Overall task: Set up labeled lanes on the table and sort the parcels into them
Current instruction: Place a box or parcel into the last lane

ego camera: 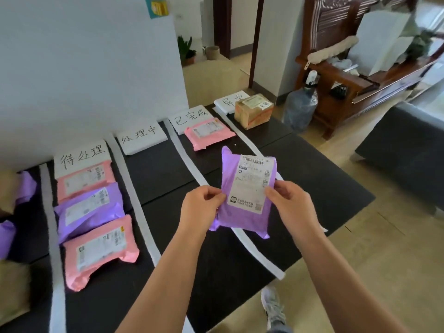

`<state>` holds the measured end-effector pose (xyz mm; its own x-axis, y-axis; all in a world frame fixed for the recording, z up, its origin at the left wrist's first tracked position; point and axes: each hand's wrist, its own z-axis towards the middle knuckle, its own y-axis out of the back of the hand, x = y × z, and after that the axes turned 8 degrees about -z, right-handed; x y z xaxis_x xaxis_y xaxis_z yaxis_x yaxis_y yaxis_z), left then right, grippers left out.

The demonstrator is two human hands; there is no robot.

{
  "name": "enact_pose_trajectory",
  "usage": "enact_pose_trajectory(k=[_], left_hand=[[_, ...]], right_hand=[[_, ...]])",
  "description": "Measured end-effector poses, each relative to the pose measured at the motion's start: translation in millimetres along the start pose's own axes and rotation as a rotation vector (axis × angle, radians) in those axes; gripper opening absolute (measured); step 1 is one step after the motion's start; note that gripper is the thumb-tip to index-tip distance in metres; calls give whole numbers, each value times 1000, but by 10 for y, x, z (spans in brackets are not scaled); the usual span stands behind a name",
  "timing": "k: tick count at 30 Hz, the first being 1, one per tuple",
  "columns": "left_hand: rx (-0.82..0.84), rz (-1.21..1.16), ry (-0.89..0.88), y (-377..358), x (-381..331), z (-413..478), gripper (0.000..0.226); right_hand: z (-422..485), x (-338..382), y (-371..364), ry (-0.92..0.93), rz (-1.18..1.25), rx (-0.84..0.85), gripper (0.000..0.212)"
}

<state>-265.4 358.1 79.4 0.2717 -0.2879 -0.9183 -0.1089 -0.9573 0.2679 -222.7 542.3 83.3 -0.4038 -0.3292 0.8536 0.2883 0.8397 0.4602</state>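
A black table [156, 179] stands against a white wall, divided into lanes by white strips [134, 195]. At the far left edge, two purple bags [26, 186] and some brown shapes are cut off and too blurred to name.

The first lane is headed by a handwritten label sheet [81, 156] and holds three parcels in a row. A pink parcel [84, 181] overlaps the sheet's near edge, then comes a purple parcel [89, 207], then a second pink parcel [101, 251] nearest the camera. The second lane shows its own sheet [140, 138] at the far end. In the third lane, another pink parcel [209, 133] lies on the near edge of the third sheet [191, 117].

The held parcel [247, 188] is purple, with its shipping label facing up. It is over the table and hides stretches of the two right-hand strips. The left hand [201, 205] pinches its left edge and the right hand [288, 203] its right edge. Both thumbs are on top, and the fingers behind are mostly hidden.

Far right, a cardboard box [254, 111] covers part of the fourth sheet [228, 102], cutting off its writing. Beyond stand a water bottle [300, 109] and a wooden bench [348, 75].
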Motion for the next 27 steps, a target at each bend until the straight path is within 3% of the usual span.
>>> enact_pose_trajectory(k=[3,8,14,18,23,27], left_hand=[[-84,93,0,-274,-80,271,7],[-217,137,29,-615,-219,592,8],[-314,115,86,-806,-254,822,8],[-291,178,85,-798,-236,1036,10],[-252,234,94,-748,-219,1357,11],[-292,231,130,-715,-210,1704,12]], right_hand=[[562,-18,128,73,-88,17,24],[1356,-3,303,208,-296,69,60],[1913,16,218,238,-317,212,60],[2067,35,109,258,-350,230,59],[2256,108,-2,248,-369,380,34],[2493,112,-182,131,-250,322,23]])
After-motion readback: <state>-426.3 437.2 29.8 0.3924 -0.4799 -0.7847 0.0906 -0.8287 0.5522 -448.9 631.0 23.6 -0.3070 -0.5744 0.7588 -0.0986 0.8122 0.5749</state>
